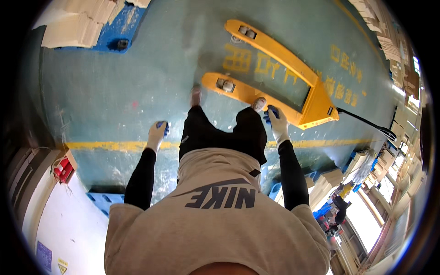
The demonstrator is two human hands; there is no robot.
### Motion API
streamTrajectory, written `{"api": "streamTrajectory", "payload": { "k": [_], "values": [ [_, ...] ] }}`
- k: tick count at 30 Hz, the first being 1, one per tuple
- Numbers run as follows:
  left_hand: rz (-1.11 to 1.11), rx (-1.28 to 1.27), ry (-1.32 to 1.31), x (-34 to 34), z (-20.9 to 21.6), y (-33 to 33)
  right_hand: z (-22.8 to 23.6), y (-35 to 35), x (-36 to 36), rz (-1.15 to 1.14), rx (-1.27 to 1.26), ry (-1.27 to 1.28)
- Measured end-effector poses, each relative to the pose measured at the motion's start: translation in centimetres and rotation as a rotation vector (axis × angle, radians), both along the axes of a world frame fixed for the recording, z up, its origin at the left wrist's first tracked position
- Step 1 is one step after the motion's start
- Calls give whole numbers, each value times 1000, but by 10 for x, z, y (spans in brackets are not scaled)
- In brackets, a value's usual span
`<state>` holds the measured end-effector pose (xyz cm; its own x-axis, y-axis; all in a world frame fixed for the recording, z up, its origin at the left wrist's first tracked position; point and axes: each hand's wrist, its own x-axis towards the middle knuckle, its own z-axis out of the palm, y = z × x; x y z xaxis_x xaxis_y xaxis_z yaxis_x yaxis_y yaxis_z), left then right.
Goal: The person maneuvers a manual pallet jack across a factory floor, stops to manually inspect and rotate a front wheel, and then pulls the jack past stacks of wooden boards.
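Note:
My left hand [158, 134], in a white glove with blue on the palm side, hangs beside my left leg. Its fingers are loosely curled with nothing seen in them. On the other side my right hand [277, 122], gloved the same way, hangs near the yellow pallet jack [316, 106]. Its blue-coated fingers are partly bent and apart, with no object in them. The jack's two forks point left across the floor ahead of me, and its black handle [366, 121] stretches to the right. My right shoe [259, 104] overlaps the nearer fork in view; contact cannot be told.
Stacked pale boards [75, 27] rest on a blue pallet [120, 30] at the far left. A yellow line [110, 146] crosses the green floor [114, 101]. More boards [326, 183] stand on the right, and a red box [64, 170] is by the left wall.

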<state>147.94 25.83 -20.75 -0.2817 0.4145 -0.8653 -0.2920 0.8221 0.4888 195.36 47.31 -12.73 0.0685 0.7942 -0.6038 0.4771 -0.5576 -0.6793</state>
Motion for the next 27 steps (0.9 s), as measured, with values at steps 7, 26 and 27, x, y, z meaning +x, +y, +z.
{"api": "streamTrajectory", "payload": {
  "k": [7, 26, 27],
  "values": [
    [-248, -32, 90, 13, -50, 63, -67, -39, -34, 14, -148, 0],
    [-199, -108, 16, 161, -564, 223, -618, -137, -90, -1493, -427, 704],
    [-152, -113, 16, 165, -560, 223, -627, -133, -91, -1620, -413, 704]
  ]
}}
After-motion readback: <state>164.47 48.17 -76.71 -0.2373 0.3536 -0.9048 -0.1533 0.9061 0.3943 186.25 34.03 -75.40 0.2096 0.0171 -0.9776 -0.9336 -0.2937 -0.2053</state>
